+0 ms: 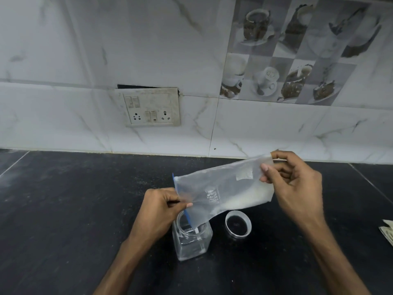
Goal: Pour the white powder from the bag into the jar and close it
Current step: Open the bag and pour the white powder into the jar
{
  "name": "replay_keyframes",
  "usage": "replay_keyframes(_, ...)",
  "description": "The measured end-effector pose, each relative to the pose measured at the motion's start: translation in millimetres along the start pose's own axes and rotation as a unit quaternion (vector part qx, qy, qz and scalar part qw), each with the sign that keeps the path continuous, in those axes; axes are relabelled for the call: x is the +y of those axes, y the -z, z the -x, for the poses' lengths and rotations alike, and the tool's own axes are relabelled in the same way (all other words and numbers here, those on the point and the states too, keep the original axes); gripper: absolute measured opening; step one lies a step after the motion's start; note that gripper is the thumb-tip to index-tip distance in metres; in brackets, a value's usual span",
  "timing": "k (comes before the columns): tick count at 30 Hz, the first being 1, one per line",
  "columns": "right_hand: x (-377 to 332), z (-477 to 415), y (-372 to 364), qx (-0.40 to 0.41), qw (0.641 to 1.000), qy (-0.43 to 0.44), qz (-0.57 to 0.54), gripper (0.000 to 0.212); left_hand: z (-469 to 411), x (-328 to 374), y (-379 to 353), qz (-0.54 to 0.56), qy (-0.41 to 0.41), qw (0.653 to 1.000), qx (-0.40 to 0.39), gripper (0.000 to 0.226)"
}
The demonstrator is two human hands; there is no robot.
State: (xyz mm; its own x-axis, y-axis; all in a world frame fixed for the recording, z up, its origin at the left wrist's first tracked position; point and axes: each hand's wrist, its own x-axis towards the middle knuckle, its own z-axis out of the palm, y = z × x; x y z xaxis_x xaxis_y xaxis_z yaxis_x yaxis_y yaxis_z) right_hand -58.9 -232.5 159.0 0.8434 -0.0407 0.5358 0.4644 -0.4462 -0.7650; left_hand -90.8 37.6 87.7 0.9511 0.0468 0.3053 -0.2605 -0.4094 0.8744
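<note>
My fingers [268,167] on the right hand [297,188] are pinched tight on the bottom edge of the bag [223,188], thumb in front, fingertips behind, lifting that end high and toward the wall. My left hand [161,206] grips the bag's mouth end by its blue zip strip [187,218], thumb and forefinger closed on the plastic right at the jar's rim.

Under it all, the black countertop [74,209], with pale marble wall tiles [63,50] behind and a grubby switch panel [152,107] set in them. The bag slopes down from right to left, mouth dipping into the open neck of the clear square jar [192,241], which stands upright just beside my left wrist. White powder [238,202] lies along the bag's lower fold, most of it toward the raised end, below my right fingers. The jar's lid [238,224] sits just right of the jar, open side up, under the bag's belly. Some folded paper [388,233] pokes in at the right edge.
</note>
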Motion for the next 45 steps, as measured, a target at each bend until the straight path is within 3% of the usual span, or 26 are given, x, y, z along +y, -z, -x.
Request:
replay_keyframes(2,-3,2,-5,-0.013,1.000,0.012,0.009,0.030,1,0,2,-0.007,-0.005,1.000,0.000,0.044)
replay_keyframes(7,-5,4,-10,-0.011,1.000,0.010,0.010,0.038,2,-15,7,-0.010,0.022,0.999,0.024,0.019)
replay_keyframes(14,-8,5,-12,0.006,1.000,0.015,-0.015,0.039,3,-16,9,0.015,0.041,0.999,-0.008,0.024)
replay_keyframes(22,-9,5,-14,0.024,0.999,0.040,-0.003,0.030,1,-18,12,-0.041,0.029,0.997,-0.056,0.010)
replay_keyframes(45,-17,-1,-16,0.061,0.995,0.068,0.040,0.033,6,-20,9,-0.068,0.034,0.997,-0.032,0.022)
